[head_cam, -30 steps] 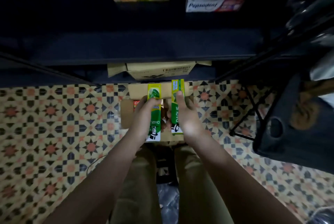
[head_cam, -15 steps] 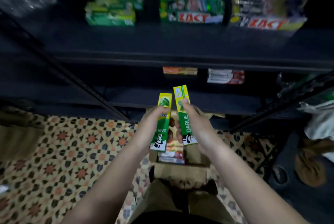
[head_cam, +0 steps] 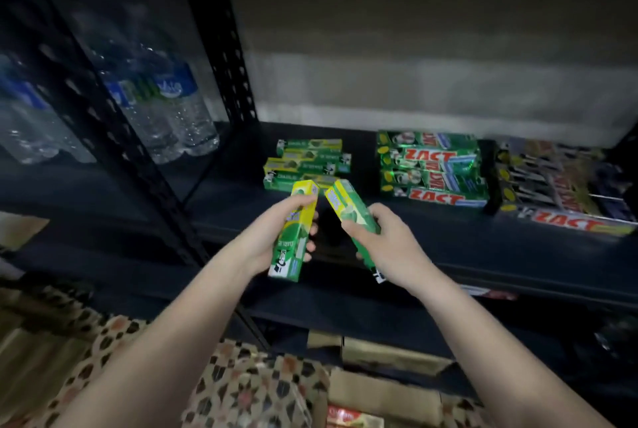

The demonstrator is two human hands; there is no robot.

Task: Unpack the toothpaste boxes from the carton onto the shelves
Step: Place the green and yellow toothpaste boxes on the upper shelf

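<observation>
My left hand (head_cam: 267,237) grips a green and yellow Darlie toothpaste box (head_cam: 296,230), held nearly upright. My right hand (head_cam: 390,244) grips a second Darlie box (head_cam: 348,208), tilted with its top end leaning left. Both boxes hover over the front of the dark shelf (head_cam: 483,248), their top ends close together just in front of a stack of several Darlie boxes (head_cam: 305,163) lying on that shelf. The cardboard carton (head_cam: 379,389) sits on the floor below, partly cut off, with red boxes showing inside.
Green Zact boxes (head_cam: 431,168) are stacked right of the Darlie stack, with darker Zact boxes (head_cam: 566,196) further right. Water bottles (head_cam: 165,110) stand behind a perforated black upright (head_cam: 224,58) at left. Patterned floor tiles (head_cam: 241,393) lie below.
Both hands rose from the carton on the floor up to the upper shelf, each carrying a Darlie box. The view swung upward; the right box now tilts left.
</observation>
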